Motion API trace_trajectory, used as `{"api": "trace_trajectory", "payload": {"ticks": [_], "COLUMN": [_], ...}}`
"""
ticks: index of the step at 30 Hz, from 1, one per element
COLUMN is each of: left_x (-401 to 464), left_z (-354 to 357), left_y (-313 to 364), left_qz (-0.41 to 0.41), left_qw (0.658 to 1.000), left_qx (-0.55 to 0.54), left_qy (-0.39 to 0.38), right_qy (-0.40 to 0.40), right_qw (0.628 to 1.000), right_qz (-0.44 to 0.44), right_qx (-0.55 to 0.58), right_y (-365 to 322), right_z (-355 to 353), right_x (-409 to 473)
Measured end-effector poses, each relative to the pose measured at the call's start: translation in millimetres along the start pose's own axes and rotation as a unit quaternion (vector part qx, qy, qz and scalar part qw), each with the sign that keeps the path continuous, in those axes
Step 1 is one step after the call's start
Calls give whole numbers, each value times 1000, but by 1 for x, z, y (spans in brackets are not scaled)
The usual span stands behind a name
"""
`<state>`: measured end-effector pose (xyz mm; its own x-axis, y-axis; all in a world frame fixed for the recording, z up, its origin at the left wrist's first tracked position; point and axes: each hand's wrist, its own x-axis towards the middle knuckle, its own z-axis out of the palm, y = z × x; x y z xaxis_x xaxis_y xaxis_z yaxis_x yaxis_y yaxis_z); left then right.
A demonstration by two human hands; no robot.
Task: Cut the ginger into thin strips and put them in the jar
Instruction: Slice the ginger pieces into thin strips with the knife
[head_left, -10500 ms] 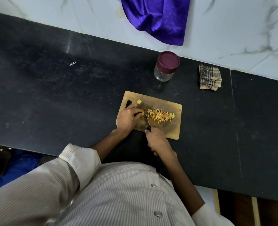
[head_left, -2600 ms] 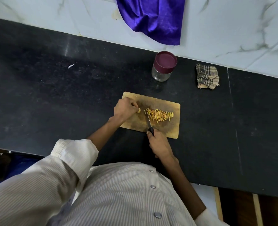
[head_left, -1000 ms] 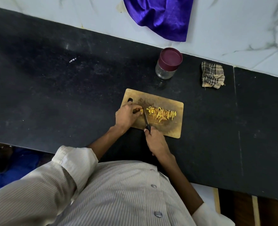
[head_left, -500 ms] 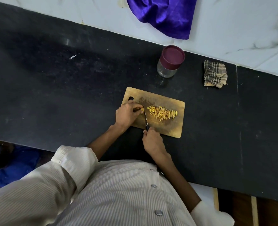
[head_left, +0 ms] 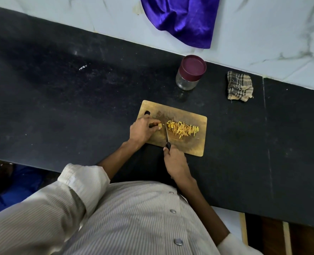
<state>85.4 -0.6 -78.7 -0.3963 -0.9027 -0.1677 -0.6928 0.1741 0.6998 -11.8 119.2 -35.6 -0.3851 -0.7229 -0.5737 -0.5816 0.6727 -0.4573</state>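
- We see a wooden cutting board (head_left: 187,144) lying on a black countertop (head_left: 60,107), slightly skewed, with a dark handle hole at its 10 o'clock corner.
- Our left hand (head_left: 142,130) rests on the board's 9 o'clock end, fingers curled down and pinching a small remaining piece of ginger (head_left: 159,126) against the wood; only its yellow cut face shows past the fingertips.
- Our right hand (head_left: 174,163) grips the black handle of a knife (head_left: 166,137) at the board's 6 o'clock edge, fingers wrapped round it.
- The knife blade points towards 12 o'clock, running just beside the ginger piece on its 3 o'clock side, between it and the cut pile. We cannot tell whether the edge touches the board.
- A heap of thin yellow ginger strips (head_left: 182,128) lies on the middle of the board, at 3 o'clock from the blade, spread in a loose band towards the board's 3 o'clock end.
- The jar (head_left: 190,72), clear glass with a maroon lid on it, stands on the counter at 12 o'clock from the board, near it but apart. None of the strips is in it that we can make out.
- A crumpled checked cloth (head_left: 240,86) lies on the counter at 3 o'clock from the jar, well apart from the board.
- A purple cloth (head_left: 182,19) hangs over the pale marbled wall (head_left: 263,34) at 12 o'clock from the jar.
- A striped, buttoned shirt (head_left: 134,218) fills the 6 o'clock part of the view, its left sleeve rolled up above the forearm.
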Motion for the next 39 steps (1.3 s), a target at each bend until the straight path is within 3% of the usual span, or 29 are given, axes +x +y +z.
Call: {"api": "trace_trajectory", "payload": {"ticks": [17, 33, 39], "left_x": [-2, -1, -1], "left_z": [-1, 2, 1], "left_y": [2, 0, 1], "left_qz": [2, 18, 15], "left_qw": [1000, 1000, 1000], "left_qx": [3, 20, 20], "left_qy": [11, 11, 8], "right_qy": [-15, -49, -21], "right_qw": [1000, 999, 1000], "right_qz": [-18, 24, 11], "right_qx": [12, -2, -11], "right_y": [-8, -2, -1], "right_z": [1, 7, 10], "right_x": [1, 9, 6]}}
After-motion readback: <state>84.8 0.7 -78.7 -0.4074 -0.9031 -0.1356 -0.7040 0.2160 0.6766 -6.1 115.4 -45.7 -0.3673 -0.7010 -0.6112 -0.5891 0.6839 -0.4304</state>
